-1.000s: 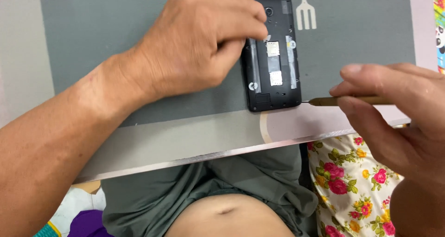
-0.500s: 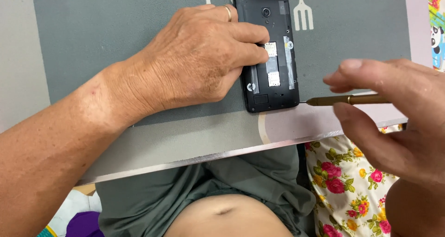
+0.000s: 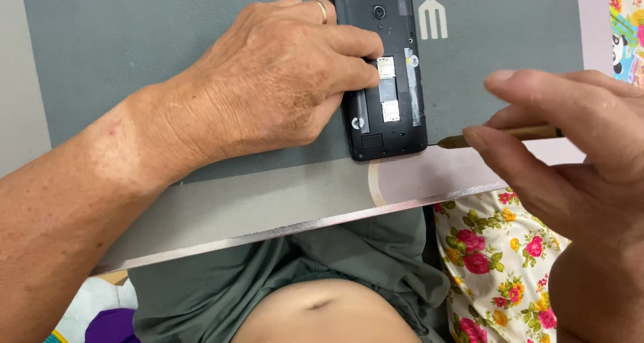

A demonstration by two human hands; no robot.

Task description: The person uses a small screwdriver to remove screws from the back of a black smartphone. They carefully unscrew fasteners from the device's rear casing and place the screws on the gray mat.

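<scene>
We see a black phone [image 3: 382, 68] with its back cover off, lying on a grey mat [image 3: 134, 54] on the table [image 3: 268, 205]. The phone is long from top to bottom in our view, so its long side runs away from us. Its bottom end sits close to the near edge of the mat.

Our left hand [image 3: 282, 81] lies flat over the left side of the phone. The fingers [image 3: 349, 65] are spread a little and press down on the open back, next to the small white card slots [image 3: 387, 88]. This hand does not grip; it just pins the phone in place.

Our right hand [image 3: 570, 142] is off to the right of the phone, not touching it. Its thumb and fingers are pinched tight on a thin tool [image 3: 496, 136]. The tool lies sideways, across the phone's long side. Its thin tip points left and sits right at the bottom right corner of the phone. We cannot tell if the tip touches the edge or stops just beside it.

So the left hand is on the phone, and the right hand reaches it only through the tool.
</scene>
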